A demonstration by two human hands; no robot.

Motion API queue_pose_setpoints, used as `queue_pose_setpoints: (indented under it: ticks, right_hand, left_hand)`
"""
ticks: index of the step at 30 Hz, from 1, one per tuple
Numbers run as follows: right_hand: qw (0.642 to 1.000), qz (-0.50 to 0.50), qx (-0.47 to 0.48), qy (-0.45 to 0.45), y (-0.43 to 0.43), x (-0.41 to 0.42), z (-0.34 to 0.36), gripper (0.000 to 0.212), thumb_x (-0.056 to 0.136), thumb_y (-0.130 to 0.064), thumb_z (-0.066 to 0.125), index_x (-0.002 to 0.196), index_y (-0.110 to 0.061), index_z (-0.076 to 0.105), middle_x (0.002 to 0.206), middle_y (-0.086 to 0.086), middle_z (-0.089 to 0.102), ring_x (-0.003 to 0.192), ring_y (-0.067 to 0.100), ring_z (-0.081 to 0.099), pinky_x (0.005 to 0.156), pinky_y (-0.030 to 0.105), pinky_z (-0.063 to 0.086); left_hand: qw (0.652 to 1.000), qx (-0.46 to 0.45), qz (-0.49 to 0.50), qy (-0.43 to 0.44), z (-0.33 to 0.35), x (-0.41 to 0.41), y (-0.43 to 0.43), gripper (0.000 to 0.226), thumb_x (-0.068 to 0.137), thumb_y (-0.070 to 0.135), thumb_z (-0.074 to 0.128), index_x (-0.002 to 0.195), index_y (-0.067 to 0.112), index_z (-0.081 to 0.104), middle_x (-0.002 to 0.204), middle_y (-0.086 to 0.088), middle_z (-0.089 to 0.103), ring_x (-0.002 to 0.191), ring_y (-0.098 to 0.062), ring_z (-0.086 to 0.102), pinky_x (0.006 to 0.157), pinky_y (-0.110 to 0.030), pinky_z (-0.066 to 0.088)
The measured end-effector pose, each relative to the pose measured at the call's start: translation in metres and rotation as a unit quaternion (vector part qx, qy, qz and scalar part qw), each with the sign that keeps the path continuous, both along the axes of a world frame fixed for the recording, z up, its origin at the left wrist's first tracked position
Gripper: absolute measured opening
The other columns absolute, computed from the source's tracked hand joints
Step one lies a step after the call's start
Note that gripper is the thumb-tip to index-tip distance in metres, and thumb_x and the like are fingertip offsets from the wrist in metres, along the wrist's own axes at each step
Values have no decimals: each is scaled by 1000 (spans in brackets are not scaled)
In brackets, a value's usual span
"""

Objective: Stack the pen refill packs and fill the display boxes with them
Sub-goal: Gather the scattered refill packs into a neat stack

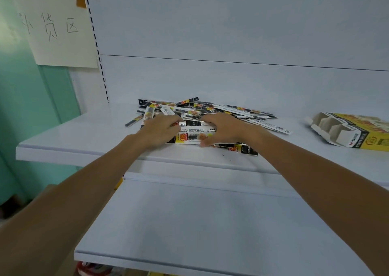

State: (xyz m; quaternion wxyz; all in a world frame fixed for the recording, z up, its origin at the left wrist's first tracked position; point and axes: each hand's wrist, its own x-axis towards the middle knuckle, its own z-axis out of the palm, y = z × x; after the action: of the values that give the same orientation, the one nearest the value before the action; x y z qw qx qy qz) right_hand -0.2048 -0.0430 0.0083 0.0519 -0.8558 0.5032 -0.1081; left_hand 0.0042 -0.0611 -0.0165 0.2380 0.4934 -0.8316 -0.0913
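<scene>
Shelf (84,137): refill packs (210,109) half-hidden, display box (357,134) cropped

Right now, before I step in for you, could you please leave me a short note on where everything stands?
Left hand: grips the left end of the gathered bunch of refill packs.
Right hand: grips its right end.
Loose pile: scattered behind the hands on the upper shelf.
Display box: lying at the right of that shelf, visible compartments empty.
Done: one small bunch gathered.
Left: stack the remaining packs and fill the box.
</scene>
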Motion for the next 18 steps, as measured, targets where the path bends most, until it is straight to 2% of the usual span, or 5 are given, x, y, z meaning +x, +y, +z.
queue_pose_setpoints:
  ticks: [7, 11, 13, 15, 18]
  right_hand:
    - [993, -42, 110, -14, -8, 1, -2, 83, 79, -40, 67, 146, -29, 19, 150, -1, 30, 132, 21, 34, 103, 33, 29]
    - [996, -61, 69, -9, -10, 3, -4, 86, 77, -44, 68, 146, -29, 19, 148, 0, 35, 132, 22, 36, 102, 34, 33]
    - [997, -62, 36, 20, -10, 5, -5, 75, 76, -46, 67, 140, -21, 35, 137, 4, 46, 128, 24, 37, 98, 38, 36]
    - [998, -60, 20, 26, -11, 6, -5, 43, 76, -47, 67, 100, -14, 54, 104, 6, 51, 104, 24, 43, 80, 37, 38]
    - [998, -51, 23, 24, -8, 5, -6, 37, 77, -46, 66, 85, -17, 45, 96, 3, 43, 91, 21, 42, 73, 35, 37]
  left_hand:
    - [998, 53, -29, 14, 6, -6, -1, 39, 78, 29, 48, 117, 32, 47, 102, 2, 63, 97, -25, 59, 80, -39, 48]
    - [998, 32, -39, 31, 8, -10, -5, 38, 76, 17, 55, 108, 35, 48, 125, 3, 58, 106, -23, 59, 82, -40, 50]
    - [996, 22, -38, 72, 9, -15, -6, 24, 84, 17, 54, 104, 30, 51, 111, 3, 61, 99, -18, 58, 78, -32, 47]
    - [995, 11, 6, 103, 10, -21, -8, 16, 93, 28, 44, 104, 20, 54, 94, 2, 61, 88, -17, 56, 74, -32, 42]
    - [997, 40, 60, 33, 9, -24, -15, 38, 99, 41, 26, 105, 15, 53, 80, 3, 53, 83, -20, 52, 72, -32, 35]
